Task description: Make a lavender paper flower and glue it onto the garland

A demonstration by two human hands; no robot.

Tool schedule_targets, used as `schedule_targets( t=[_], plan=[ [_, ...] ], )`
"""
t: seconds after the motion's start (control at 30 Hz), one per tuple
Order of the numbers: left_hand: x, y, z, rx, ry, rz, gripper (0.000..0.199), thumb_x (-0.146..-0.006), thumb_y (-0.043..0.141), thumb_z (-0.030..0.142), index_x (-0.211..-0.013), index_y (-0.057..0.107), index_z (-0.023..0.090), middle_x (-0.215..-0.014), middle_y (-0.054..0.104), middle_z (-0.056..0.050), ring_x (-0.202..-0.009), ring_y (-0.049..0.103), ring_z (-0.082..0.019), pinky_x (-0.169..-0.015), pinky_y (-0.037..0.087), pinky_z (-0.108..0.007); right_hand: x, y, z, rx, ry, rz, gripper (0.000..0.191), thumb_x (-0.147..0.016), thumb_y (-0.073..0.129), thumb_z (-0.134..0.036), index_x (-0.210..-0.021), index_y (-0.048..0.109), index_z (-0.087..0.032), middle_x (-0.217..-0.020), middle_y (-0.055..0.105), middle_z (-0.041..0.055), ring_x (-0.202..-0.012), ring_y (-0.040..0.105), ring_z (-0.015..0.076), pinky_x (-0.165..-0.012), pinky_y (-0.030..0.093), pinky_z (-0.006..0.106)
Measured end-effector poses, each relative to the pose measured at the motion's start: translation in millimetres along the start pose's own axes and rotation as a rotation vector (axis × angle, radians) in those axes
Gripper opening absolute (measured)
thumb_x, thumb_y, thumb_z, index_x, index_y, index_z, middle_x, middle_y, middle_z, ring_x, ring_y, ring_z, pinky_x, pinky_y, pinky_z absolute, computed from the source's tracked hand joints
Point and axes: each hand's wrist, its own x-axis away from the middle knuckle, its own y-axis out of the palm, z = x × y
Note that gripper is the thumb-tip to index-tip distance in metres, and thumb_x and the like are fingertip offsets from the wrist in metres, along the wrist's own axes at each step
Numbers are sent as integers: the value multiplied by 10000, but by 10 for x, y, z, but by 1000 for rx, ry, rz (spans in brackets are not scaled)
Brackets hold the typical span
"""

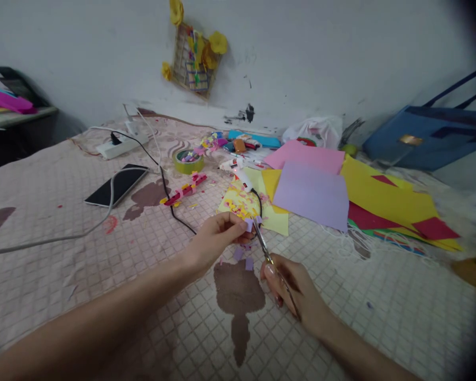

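Between the thumb and fingers of my left hand (218, 238) is pinched a small piece of purple paper (249, 225). My right hand (291, 286) grips a pair of scissors (264, 243), whose blades point up and left and reach the edge of that piece. Two small purple paper squares (249, 264) lie on the cloth just below my left fingers. Beyond the hands, a heap of yellow and pink paper scraps (240, 203) rests on a pale yellow sheet (280, 223).
A white glue gun (241, 177) lies behind the scraps, its black cord trailing near my hands. Left are a tape roll (188, 161), a decorated red strip (186, 189), a phone (117, 185) and a power strip (122, 146). Right are purple paper (313, 193), yellow sheets (388, 201) and a blue bag (432, 137).
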Motion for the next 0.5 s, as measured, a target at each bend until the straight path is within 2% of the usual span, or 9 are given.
schedule_targets(
  t=[0.23,0.5],
  plan=[
    [19,32,-7,19,-3,11,191,-730,640,282,-740,546,117,-725,618,-33,-692,581,-117,-714,462,-277,-1,4,57,21,-11,3,396,-855,388,-536,-681,468,-189,-486,377,-59,-435,377,102,-419,260,228],
    [12,23,-32,38,4,10,189,-719,649,283,-729,553,120,-714,610,-29,-679,571,-113,-707,458,-276,-8,17,-41,18,14,20,439,-834,378,-576,-604,396,-203,-454,343,-65,-408,340,91,-398,236,222]
  ],
)
